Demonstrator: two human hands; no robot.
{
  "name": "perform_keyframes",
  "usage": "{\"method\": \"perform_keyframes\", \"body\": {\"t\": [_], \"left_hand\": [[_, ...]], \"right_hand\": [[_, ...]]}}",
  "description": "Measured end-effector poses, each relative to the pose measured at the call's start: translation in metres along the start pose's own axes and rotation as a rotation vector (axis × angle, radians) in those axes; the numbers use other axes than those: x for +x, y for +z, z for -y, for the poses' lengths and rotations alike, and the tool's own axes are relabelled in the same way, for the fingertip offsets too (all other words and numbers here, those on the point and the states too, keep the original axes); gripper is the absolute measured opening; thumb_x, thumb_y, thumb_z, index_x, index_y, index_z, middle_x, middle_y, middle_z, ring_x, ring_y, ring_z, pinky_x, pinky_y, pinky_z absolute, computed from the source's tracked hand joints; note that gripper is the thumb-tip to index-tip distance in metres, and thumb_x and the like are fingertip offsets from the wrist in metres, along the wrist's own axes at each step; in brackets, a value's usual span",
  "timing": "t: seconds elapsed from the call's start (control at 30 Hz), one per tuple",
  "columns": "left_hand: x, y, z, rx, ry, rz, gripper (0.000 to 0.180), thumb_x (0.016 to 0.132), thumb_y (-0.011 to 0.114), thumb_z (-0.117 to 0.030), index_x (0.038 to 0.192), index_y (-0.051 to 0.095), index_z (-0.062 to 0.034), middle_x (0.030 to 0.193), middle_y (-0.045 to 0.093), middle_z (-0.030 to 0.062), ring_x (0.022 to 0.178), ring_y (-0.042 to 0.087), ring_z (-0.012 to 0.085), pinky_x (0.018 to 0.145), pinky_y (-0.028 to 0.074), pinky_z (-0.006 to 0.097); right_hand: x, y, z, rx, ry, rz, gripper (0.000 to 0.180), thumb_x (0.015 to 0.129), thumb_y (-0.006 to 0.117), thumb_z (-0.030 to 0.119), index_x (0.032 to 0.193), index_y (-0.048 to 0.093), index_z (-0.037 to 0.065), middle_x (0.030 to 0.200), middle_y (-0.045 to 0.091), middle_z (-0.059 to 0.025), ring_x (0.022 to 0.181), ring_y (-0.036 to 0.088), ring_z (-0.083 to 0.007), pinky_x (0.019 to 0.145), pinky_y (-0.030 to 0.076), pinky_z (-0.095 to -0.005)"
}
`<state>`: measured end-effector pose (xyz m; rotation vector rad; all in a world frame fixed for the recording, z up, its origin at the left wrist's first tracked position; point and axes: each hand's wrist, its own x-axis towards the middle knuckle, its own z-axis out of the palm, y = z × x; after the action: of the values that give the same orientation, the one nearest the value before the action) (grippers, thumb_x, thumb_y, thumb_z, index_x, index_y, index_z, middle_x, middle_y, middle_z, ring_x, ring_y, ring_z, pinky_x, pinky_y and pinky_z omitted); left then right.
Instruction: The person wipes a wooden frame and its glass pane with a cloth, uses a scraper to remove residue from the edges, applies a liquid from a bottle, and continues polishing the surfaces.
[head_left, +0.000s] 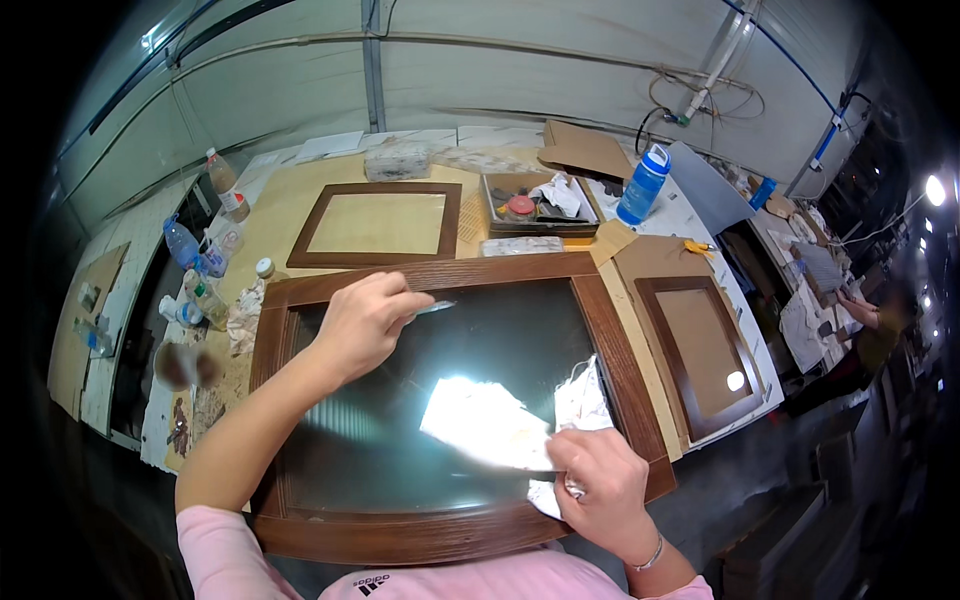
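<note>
Hands [365, 320] [598, 478] inside door frame [300, 395] edges.

Left hand [362, 322] pinching small blade [436, 307] over glass-paned wooden frame [607, 322], right hand [598, 485] pressing white rag [580, 405]

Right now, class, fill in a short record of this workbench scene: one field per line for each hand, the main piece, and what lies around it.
Left hand: left hand holds a small thin tool, tip over the glass.
Right hand: right hand grips a crumpled white cloth at the panel's lower right.
Main piece: dark wooden frame with dark glass panel, lying flat.
Behind: smaller wooden frame, tray of supplies, blue bottle.
Right: another wooden frame.
</note>
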<state>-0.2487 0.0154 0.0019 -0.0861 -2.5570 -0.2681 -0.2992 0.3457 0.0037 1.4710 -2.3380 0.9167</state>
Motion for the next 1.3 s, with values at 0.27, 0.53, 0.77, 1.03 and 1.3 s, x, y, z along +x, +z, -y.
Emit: {"method": "perform_keyframes", "body": {"t": [0.27,0.53,0.77,1.03,1.3], "left_hand": [[0.024,0.027,0.014,0.011,-0.024,0.087,0.022,0.074,0.072,0.004,0.095,0.075,-0.0053,0.079,0.06,0.0083,0.079,0.064,0.0278,0.066,0.051,0.039],[0.027,0.029,0.003,-0.111,-0.042,0.069,0.024,0.073,0.071,0.008,0.094,0.074,-0.0026,0.078,0.061,0.01,0.073,0.064,0.0292,0.064,0.051,0.039],[0.028,0.03,0.003,-0.057,-0.06,0.056,0.024,0.073,0.071,0.009,0.095,0.074,-0.0022,0.076,0.059,0.0105,0.072,0.064,0.0306,0.064,0.05,0.04],[0.027,0.029,-0.001,-0.115,-0.103,0.069,0.022,0.073,0.071,0.008,0.094,0.074,0.0011,0.078,0.062,0.0124,0.072,0.064,0.0298,0.064,0.049,0.038],[0.019,0.017,-0.021,-0.338,-0.106,0.247,0.02,0.074,0.073,0.007,0.092,0.074,-0.0003,0.077,0.063,0.0124,0.069,0.064,0.0261,0.062,0.049,0.037]], "right_hand": [[-0.002,0.003,-0.006,-0.031,0.015,0.045,0.035,0.064,0.072,0.002,0.096,0.077,0.015,0.087,0.068,-0.0017,0.077,0.061,-0.0208,0.06,0.049,-0.0315],[-0.001,0.0,-0.008,-0.019,0.019,0.054,0.034,0.064,0.073,0.002,0.095,0.077,0.013,0.087,0.067,-0.0023,0.077,0.061,-0.0207,0.06,0.049,-0.0315],[-0.001,0.0,-0.008,-0.002,0.024,0.051,0.033,0.064,0.073,0.001,0.095,0.076,0.013,0.087,0.067,-0.0023,0.078,0.061,-0.021,0.062,0.049,-0.0319],[-0.001,0.0,-0.008,0.002,0.018,0.053,0.034,0.064,0.073,0.001,0.096,0.076,0.013,0.087,0.066,-0.0017,0.077,0.06,-0.021,0.061,0.049,-0.0321],[-0.002,0.002,-0.008,0.012,0.021,0.051,0.034,0.064,0.072,0.002,0.096,0.076,0.012,0.087,0.066,-0.0022,0.077,0.06,-0.0215,0.061,0.049,-0.0324]]}}
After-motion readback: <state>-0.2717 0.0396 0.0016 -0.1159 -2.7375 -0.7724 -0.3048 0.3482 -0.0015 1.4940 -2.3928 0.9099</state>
